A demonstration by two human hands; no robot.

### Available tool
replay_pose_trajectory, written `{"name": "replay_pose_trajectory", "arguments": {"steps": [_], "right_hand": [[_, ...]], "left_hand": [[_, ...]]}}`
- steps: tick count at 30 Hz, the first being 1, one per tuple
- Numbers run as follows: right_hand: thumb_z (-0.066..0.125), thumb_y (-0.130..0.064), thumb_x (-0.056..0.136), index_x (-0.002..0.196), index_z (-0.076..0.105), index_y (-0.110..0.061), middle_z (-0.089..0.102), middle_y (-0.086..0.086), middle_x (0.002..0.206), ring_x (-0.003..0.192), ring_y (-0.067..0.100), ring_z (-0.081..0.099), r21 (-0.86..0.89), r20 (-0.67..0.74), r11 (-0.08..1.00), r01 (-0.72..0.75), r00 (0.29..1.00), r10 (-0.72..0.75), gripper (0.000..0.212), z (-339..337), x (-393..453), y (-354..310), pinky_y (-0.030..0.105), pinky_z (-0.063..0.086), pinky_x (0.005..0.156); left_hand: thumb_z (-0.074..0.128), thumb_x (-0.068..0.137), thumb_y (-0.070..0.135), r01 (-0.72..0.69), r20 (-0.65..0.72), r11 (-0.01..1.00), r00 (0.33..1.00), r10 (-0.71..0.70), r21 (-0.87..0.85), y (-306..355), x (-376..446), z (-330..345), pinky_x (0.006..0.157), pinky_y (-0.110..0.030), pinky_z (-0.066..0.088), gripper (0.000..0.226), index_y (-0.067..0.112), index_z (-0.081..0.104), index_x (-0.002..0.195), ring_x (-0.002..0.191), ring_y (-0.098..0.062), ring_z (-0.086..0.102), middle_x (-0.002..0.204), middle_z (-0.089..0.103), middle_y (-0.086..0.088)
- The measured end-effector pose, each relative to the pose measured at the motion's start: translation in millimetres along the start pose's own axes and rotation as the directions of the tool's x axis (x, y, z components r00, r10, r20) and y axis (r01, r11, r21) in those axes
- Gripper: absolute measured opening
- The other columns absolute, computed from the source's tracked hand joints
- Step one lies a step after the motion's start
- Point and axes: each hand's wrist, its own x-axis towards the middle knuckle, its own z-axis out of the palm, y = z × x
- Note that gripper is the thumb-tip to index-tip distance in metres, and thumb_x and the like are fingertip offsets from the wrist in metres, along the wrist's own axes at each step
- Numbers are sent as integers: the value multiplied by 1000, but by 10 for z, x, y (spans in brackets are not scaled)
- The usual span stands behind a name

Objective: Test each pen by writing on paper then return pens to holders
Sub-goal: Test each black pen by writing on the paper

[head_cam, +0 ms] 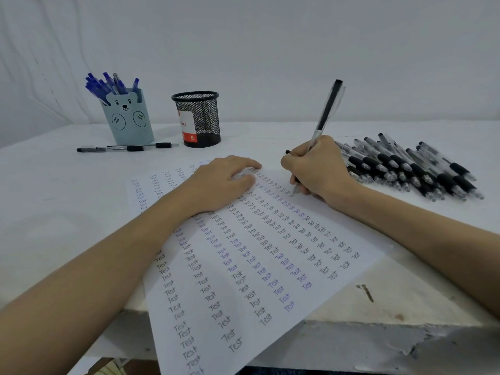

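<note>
The right hand [316,169] pinches a black pen [326,115] in a writing grip, tip down on the paper [243,266] near its far right part. The left hand [221,182] lies flat on the paper, fingers spread loosely. The sheet, covered in rows of "Test", hangs over the desk's [54,185] near edge. Toward the far edge stand a bear holder [130,120] full of blue pens [108,85] and a mesh cup [198,119]. Loose pens [127,148] lie before the bear holder. A pile of black pens [411,166] lies toward the right edge.

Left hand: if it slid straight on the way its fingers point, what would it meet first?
Probably the right hand gripping the black pen. The left hand lies flat on the white written-on paper, fingers pointing right; only a narrow gap separates them.
</note>
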Motion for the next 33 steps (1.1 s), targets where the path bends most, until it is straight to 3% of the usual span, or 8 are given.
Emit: {"name": "replay_pose_trajectory", "arguments": {"steps": [4,9,13,17,22,28,33], "right_hand": [[52,2,77,54,54,5,47,13,46,24,6,37,-23,-3,1000,17,1000,-17,23,9,-4,-8,16,30,33],[58,-8,81,53,47,-6,43,-2,33,26,11,30,208,50,965,-160,987,153,29,-97,23,-49,12,26,36],[60,-19,87,67,40,-13,40,-2,36,31,12,30,178,116,968,-178,981,159,29,-208,65,-88,16,24,37],[40,-40,100,83,41,-12,34,-3,31,26,12,23,274,127,944,-185,980,155,32,-276,88,-86,17,19,38],[41,-33,100,81,46,-10,35,0,30,26,13,24,317,96,932,-176,983,154,31,-336,108,-85,18,16,37],[58,-33,90,87,68,-11,35,0,32,29,14,27,383,31,904,-192,980,195,24,-479,167,-101,18,20,35],[69,-27,82,88,72,-9,38,0,36,29,12,31,415,-62,894,-168,975,212,20,-595,227,-69,16,23,33]], "left_hand": [[41,97,35,-3,-2,1000,1000,3,-2,-3,0,5,109,-39,29,34,39,47,130,128,-10,38,142,42,10],[41,97,36,-2,3,1000,1000,2,-12,-14,-3,8,109,-40,29,33,40,47,129,129,-11,38,142,43,10],[41,97,37,3,4,1000,1000,-3,-11,-3,-12,-2,109,-39,29,33,40,47,130,129,-12,38,143,42,10],[40,98,36,-1,2,1000,1000,1,-9,10,-25,-7,108,-38,29,33,39,47,130,128,-12,38,142,42,9],[40,98,36,8,1,1000,1000,-8,0,16,-23,-1,108,-37,29,33,39,46,130,128,-11,38,142,42,10],[41,97,36,1,-3,1000,1000,-1,-5,6,-22,-7,107,-35,29,33,39,47,130,128,-10,38,143,42,11],[40,97,36,-4,-2,1000,1000,4,-4,9,-24,-1,106,-33,28,33,40,47,130,129,-10,37,143,41,11]]}}
